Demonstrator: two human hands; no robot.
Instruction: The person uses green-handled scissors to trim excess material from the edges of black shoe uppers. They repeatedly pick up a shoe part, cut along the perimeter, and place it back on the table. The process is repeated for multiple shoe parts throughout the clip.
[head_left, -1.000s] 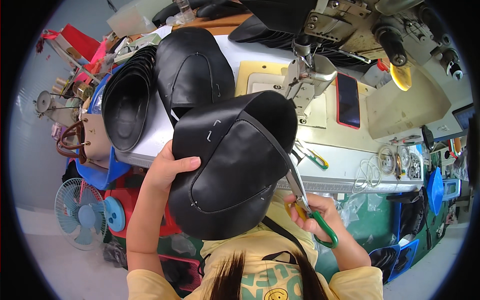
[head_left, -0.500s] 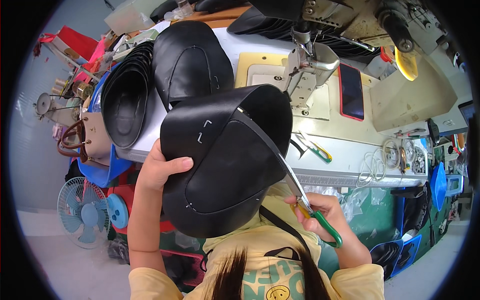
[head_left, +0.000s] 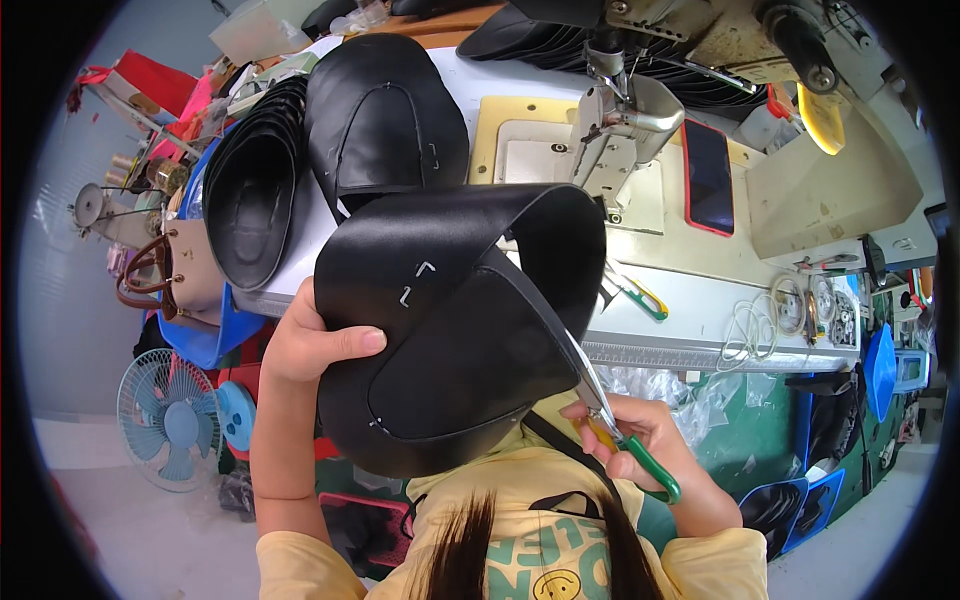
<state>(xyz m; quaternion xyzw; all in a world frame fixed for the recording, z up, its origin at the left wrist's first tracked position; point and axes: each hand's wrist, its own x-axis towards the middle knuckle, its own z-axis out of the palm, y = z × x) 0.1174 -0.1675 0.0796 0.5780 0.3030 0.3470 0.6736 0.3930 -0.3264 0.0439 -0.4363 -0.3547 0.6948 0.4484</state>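
While the black leather-like piece is hanging in front of my yellow shirt, my left hand is gripping its left side. My right hand is holding the scissors, their blades lying along the rim of its hollow end. For a clean cut, I should be stretching that rim taut and steering clear of the stitched line. Beyond, the sewing machine is standing at the tabletop.
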